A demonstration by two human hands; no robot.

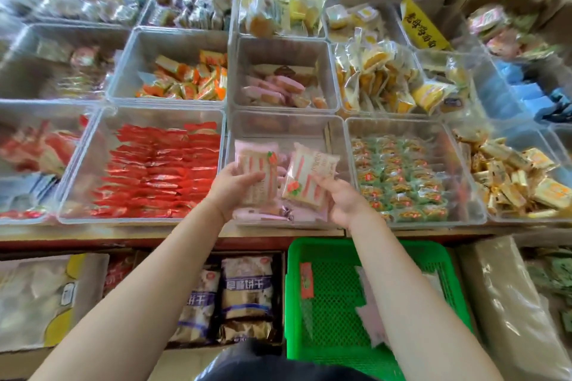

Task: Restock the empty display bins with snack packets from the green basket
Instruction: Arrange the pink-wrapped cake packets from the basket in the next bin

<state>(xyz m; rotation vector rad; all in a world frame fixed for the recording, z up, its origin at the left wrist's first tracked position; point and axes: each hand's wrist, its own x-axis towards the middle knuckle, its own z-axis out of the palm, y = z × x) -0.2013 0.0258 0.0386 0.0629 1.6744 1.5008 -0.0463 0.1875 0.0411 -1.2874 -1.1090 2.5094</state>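
Down by the floor, right under the desk edge, sits the green basket [365,297] with just a few packets left in it, one with a red strip [306,280] against the left wall and a couple of pale ones under the right forearm. Looks nearly emptied, so I'd guess the restock is well along. To its left is a carton of blue-labelled biscuit bags [246,288], not part of this job as far as I can tell.

Above that, both hands are over the front middle bin [289,125]. The left hand [238,187] has its fingers curled round a pink packet [255,168], held upright. The right hand [340,199] pinches a second packet [309,178] at its lower corner, tilted towards the other. Probably held up like that so they can be laid flat in rows; more pink ones already lie in the bin's near end, while the far half is bare.

Either side are the red packets [161,170] and the green ones [399,179], both neat and full. Further back the bins get blurry, orange sweets [188,77] and yellow cakes [380,77] mostly
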